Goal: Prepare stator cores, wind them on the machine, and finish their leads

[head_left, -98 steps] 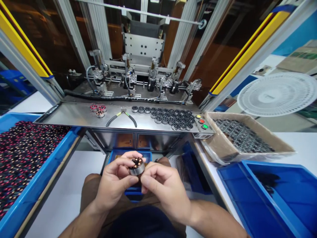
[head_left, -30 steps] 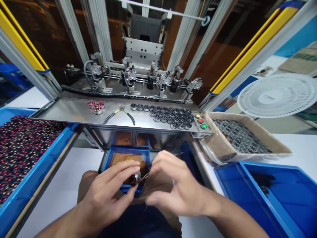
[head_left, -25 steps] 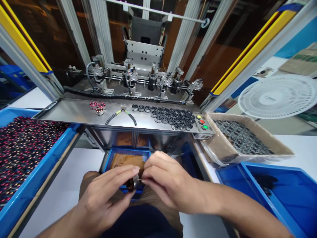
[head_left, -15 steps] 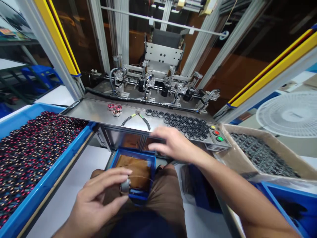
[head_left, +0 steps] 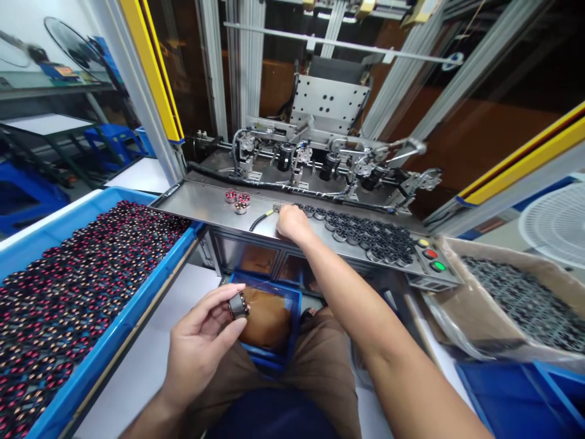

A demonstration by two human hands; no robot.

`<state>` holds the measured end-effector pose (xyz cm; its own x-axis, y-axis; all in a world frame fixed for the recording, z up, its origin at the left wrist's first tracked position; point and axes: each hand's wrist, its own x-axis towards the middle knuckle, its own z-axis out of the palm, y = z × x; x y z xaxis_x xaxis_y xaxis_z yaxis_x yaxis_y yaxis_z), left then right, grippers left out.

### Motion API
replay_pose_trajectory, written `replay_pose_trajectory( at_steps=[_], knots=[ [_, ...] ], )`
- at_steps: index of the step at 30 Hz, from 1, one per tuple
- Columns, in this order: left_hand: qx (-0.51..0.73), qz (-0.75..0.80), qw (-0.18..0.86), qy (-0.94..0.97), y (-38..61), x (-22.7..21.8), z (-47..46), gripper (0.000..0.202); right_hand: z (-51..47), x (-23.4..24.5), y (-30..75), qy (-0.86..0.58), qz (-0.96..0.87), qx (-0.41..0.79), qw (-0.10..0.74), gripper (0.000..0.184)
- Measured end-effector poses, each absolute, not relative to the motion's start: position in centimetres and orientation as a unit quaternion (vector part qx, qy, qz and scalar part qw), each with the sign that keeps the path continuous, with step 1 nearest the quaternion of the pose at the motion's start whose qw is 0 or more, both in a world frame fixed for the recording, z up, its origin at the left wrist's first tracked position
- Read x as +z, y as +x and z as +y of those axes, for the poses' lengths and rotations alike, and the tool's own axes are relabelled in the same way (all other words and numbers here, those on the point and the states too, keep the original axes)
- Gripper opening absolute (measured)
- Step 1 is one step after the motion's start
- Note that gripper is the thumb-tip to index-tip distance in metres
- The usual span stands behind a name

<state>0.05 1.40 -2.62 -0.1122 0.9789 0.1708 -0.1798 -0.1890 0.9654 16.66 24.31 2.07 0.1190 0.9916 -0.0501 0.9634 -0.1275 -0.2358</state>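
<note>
My left hand [head_left: 201,347] pinches a small motor stator [head_left: 238,306] between thumb and fingers, above a blue bin [head_left: 295,317] at my knees. Out on the metal ledge, my right hand [head_left: 292,221] is closed over the pliers [head_left: 262,219]. One black and yellow-green handle shows to its left; the other lies hidden under the hand. Several grey-black stators [head_left: 365,231] stand in rows just right of that hand. To its left sit 3 red-and-copper wound stators [head_left: 241,206].
A large blue tray [head_left: 150,268] full of wound stators lies at left. At right, a lined carton [head_left: 450,286] holds many grey cores, beside a button panel [head_left: 432,253]. Machine fixtures [head_left: 329,164] line the back of the ledge [head_left: 196,204]. Yellow-edged posts flank the opening.
My right hand has reached forward from above my lap onto the pliers. My left hand still holds the stator, now turned a little. The whole view has shifted.
</note>
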Motion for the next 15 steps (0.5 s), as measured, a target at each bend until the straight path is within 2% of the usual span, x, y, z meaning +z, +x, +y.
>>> replay_pose_trajectory(
  at_steps=[6,10,11,13,14,15],
  knots=[
    [0.602,0.417,0.501,0.462,0.8,-2.2,1.6,0.033,23.1,4.0,18.7,-0.689,-0.708,0.039,0.148,0.023],
    [0.617,0.399,0.506,0.452,0.4,-2.0,1.4,0.034,18.3,6.3,23.5,-0.605,-0.752,-0.020,0.260,0.029],
    [0.620,0.400,0.502,0.451,0.2,-2.0,1.3,0.034,16.4,6.1,25.2,-0.548,-0.771,-0.037,0.322,0.027],
    [0.621,0.404,0.497,0.452,-0.2,-2.2,1.0,0.035,11.9,4.6,28.3,-0.480,-0.795,0.020,0.369,0.023],
    [0.620,0.406,0.496,0.452,-0.3,-2.3,1.0,0.035,9.5,3.4,29.5,-0.467,-0.799,0.071,0.373,0.020],
    [0.619,0.407,0.496,0.453,-0.3,-2.4,1.0,0.035,7.0,1.9,30.2,-0.469,-0.806,0.121,0.341,0.018]
  ],
)
